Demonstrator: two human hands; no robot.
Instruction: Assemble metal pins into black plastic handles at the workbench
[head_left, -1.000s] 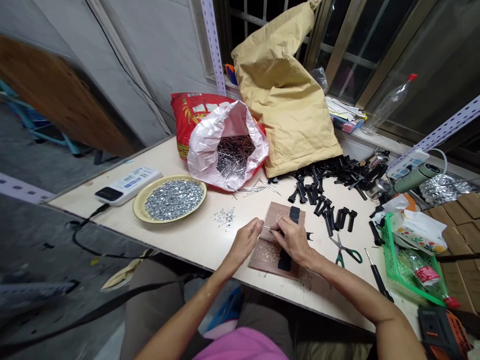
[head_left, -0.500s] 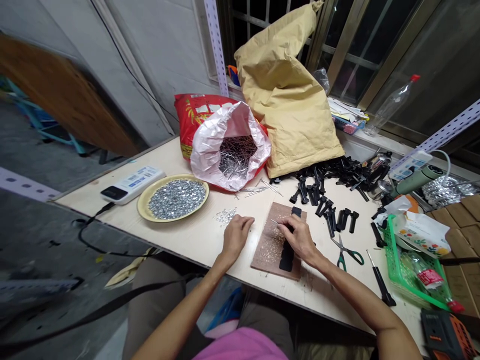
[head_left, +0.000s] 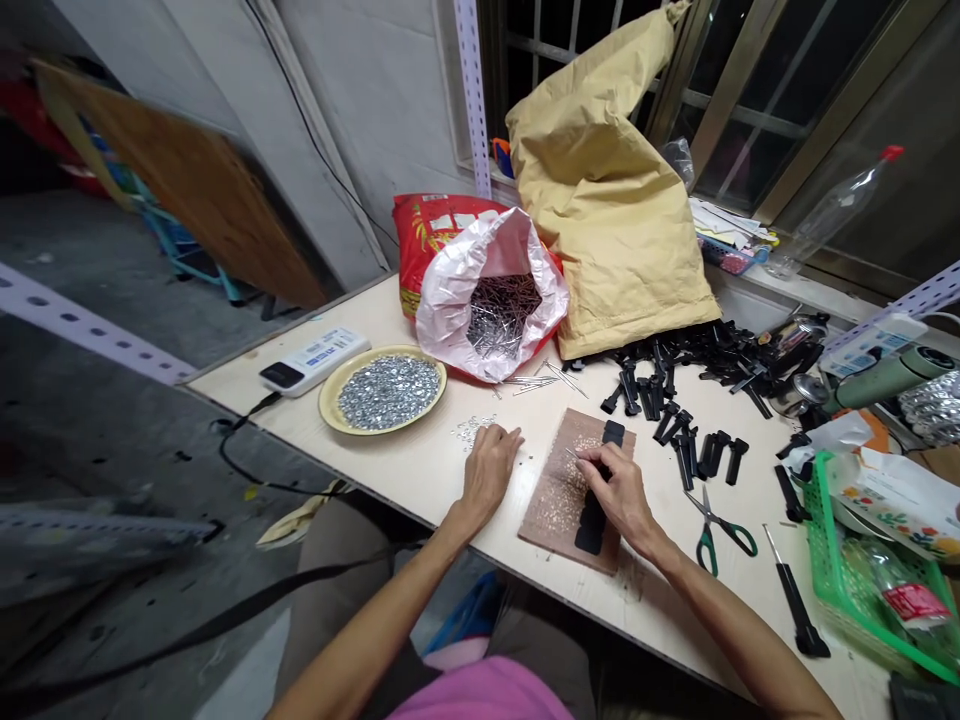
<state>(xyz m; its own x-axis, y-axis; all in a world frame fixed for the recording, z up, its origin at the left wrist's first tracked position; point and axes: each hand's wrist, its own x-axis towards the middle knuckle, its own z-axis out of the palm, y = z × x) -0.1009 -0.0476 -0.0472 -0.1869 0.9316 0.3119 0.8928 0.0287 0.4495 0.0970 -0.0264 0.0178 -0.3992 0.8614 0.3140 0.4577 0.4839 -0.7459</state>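
Note:
My right hand (head_left: 616, 490) pinches a thin metal rod (head_left: 574, 455) above a brown board (head_left: 551, 510) speckled with pale marks. Under that hand a black strip (head_left: 591, 522) runs along the right part of the board. My left hand (head_left: 489, 468) rests at the table between the board and a small scatter of shiny flat bits (head_left: 469, 430). Its fingers are bent but slightly apart at the tips, and I see nothing held in them. A yellow dish (head_left: 328, 420) heaped with small silver pieces (head_left: 390, 390) stands left of that hand.
Behind stand an open red and white bag (head_left: 442, 305) of metal rods and a large tan sack (head_left: 622, 240). Black handles (head_left: 671, 425) lie to the right. Nearer are green-handled scissors (head_left: 720, 530), a black-handled driver (head_left: 799, 600) and a green basket (head_left: 825, 560). A power bank (head_left: 315, 362) lies left.
The view has swung left, so everything sits further right. My left hand's fingers have loosened from a pinch and turned. My right hand still holds the rod over the board.

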